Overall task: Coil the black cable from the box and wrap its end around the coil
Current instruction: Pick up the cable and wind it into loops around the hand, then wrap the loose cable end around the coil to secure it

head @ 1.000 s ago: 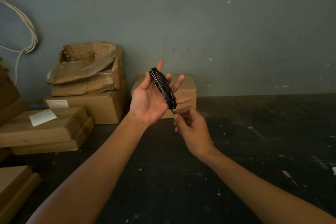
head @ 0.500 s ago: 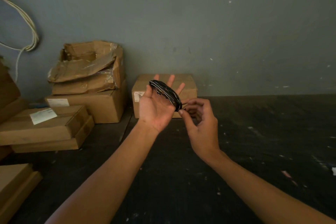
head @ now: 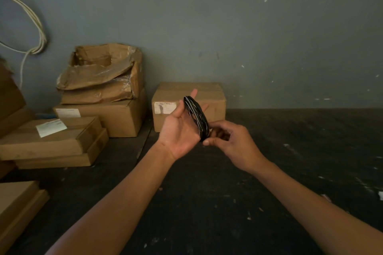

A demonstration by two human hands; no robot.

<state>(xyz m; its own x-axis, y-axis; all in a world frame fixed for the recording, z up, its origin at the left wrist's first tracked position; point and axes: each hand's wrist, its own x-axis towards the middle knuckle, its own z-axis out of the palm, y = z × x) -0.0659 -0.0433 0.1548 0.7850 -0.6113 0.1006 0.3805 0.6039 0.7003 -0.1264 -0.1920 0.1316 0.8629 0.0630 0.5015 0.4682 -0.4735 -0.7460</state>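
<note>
The black cable [head: 196, 117] is wound into a flat coil and held in the air between both hands, in front of a closed cardboard box [head: 215, 97]. The coil stands on edge and tilts, its upper end toward the fingertips of the left hand and its lower end at the heel of the palm. Thin light stripes run along its turns.

The left hand [head: 179, 132] is held palm-up with the fingers straight and extended. The coil is looped around these fingers. The grip of this hand is fully spread; no finger curls over the coil.

The right hand [head: 232, 143] meets the lower end of the coil from the right. Its fingers are curled, and the thumb and fingertips close at the bottom turn of the coil. The cable end itself is too small and dark to make out.

Both forearms reach in from the bottom edge of the view, above a dark, speckled floor [head: 290, 172].

To the left, a torn open box [head: 103, 72] rests on a stack of further boxes [head: 62, 138]. A pale cord [head: 39, 33] hangs in a loop on the grey wall [head: 248, 37].
</note>
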